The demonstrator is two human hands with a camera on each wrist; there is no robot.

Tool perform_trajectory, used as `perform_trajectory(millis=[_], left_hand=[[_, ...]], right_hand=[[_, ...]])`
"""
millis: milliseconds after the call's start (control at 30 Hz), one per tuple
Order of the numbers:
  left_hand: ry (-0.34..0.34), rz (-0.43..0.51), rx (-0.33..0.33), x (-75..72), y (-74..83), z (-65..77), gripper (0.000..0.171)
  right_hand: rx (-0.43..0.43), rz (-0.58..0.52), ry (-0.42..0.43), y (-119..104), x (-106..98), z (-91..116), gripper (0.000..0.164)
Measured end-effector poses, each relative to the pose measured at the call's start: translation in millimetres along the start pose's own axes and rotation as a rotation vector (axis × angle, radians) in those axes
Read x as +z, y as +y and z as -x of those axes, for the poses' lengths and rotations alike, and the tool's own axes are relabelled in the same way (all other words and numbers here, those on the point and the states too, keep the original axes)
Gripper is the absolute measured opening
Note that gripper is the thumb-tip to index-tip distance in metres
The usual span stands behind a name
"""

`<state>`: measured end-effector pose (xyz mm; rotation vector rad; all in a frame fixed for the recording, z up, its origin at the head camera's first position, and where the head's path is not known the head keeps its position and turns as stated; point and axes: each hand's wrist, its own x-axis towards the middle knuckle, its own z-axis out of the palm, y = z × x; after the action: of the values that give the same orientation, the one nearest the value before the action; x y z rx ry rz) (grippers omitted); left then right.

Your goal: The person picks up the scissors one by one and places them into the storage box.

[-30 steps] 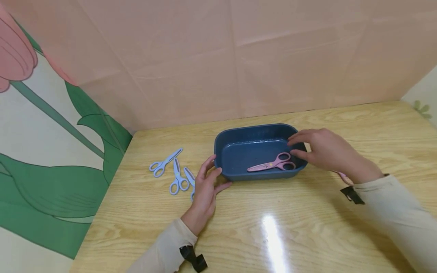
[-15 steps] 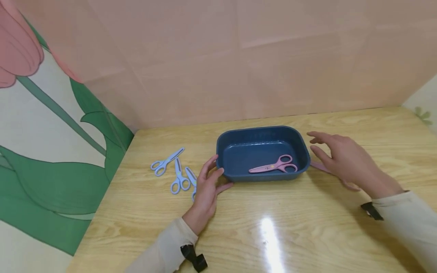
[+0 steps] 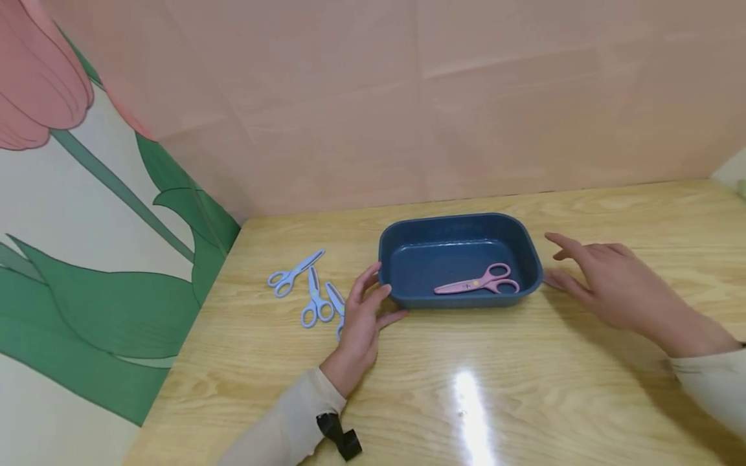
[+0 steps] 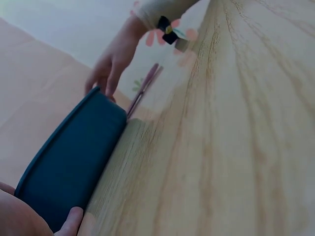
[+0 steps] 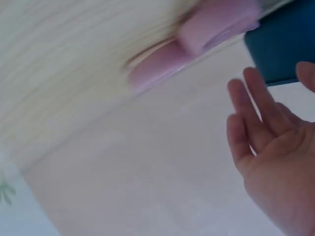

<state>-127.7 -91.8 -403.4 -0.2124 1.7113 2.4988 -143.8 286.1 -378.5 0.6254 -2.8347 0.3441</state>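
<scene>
Peach cloth (image 3: 350, 97) backs the table (image 3: 408, 388), with a tulip mural (image 3: 41, 71) out towards ten o'clock. Taking twelve as straight away from the person on my head feed, I have the tray (image 3: 408, 272) a little past centre, pink scissors (image 3: 476, 283) lying in it, blades to nine, loops to three. At the tray's eight o'clock corner the left hand (image 3: 361, 333) has its fingers spread round the outside, touching it. Towards nine from there I count three blue scissors (image 3: 315, 295), one partly hidden by that hand. What I'm watching is the other pink pair (image 5: 221, 24), on the table just outside the tray's three o'clock end. The right hand (image 3: 623, 285) hangs over it, fingers loosely bent, thumb and forefinger well parted, nothing held. Its narrow end peeks out between thumb and tray, about six o'clock from the forefinger's tip; I judge the long axis to run ten to four, handle back under the palm. That puts the right hand much the nearer, with the pair below its fingers. I cannot tell whether the thumb touches it.
</scene>
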Motion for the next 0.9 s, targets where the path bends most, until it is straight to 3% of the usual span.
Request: perform_trajectory(millis=[200,367,533,667,800,900], left_hand=[[0.007,0.011,0.007,-1.0,-2.8,-1.1,0.050],[0.011,0.005,0.001,0.2,-3.6,-1.9,0.048],[0.005,-0.005,0.001,1.1,-4.6,-2.4,0.047],[0.011,-0.008,0.000,-0.4,-4.1,-2.3,0.048],[0.010,-0.009,-0.005,-0.9,-4.1,-2.8,0.048],[0.010,-0.005,-0.005,-1.1,-4.3,-3.3,0.049]], right_hand=[[0.028,0.052,-0.054,28.0,0.7,9.2,0.062],[0.039,0.046,-0.144,50.6,-3.6,14.1,0.055],[0.049,0.045,-0.242,64.6,-5.1,19.2,0.058],[0.045,0.066,-0.259,72.7,-3.4,20.6,0.059],[0.006,0.054,-0.220,80.0,-6.0,25.1,0.062],[-0.043,0.064,-0.176,83.8,-9.1,27.3,0.048]])
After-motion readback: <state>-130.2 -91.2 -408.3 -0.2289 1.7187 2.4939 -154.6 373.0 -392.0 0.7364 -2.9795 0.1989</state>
